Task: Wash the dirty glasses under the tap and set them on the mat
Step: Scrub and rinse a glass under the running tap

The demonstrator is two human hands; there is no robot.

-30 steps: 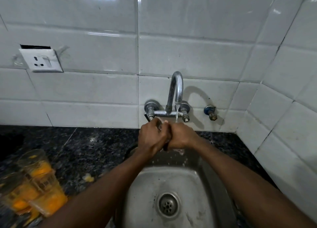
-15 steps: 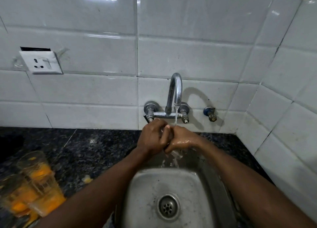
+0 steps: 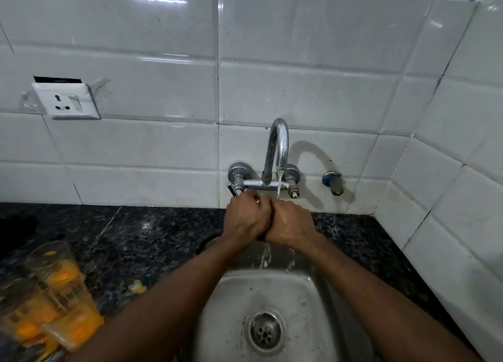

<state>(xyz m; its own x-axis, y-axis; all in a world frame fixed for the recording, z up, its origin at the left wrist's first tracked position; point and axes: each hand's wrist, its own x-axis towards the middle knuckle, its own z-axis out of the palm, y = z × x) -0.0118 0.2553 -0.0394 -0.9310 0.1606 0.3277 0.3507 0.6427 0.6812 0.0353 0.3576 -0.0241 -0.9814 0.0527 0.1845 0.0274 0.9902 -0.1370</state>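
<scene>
Glasses (image 3: 54, 293): a cluster at lower left of frame on the bench (image 3: 149, 239), smeared orange, apparently upright, blurred; count uncertain, bottom edge cuts them off. They lie left of and below the hands, well apart. Left hand (image 3: 246, 220) is the nearer, likely the one to reach.

Both hands curled, knuckles pressed together under the tap (image 3: 279, 144). The stream lands on the right hand (image 3: 290, 224). Cannot tell whether they hold anything. Sink (image 3: 234, 307) below. No mat in view.

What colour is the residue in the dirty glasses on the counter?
Orange-yellow, in the glasses; head view, lower left.
</scene>
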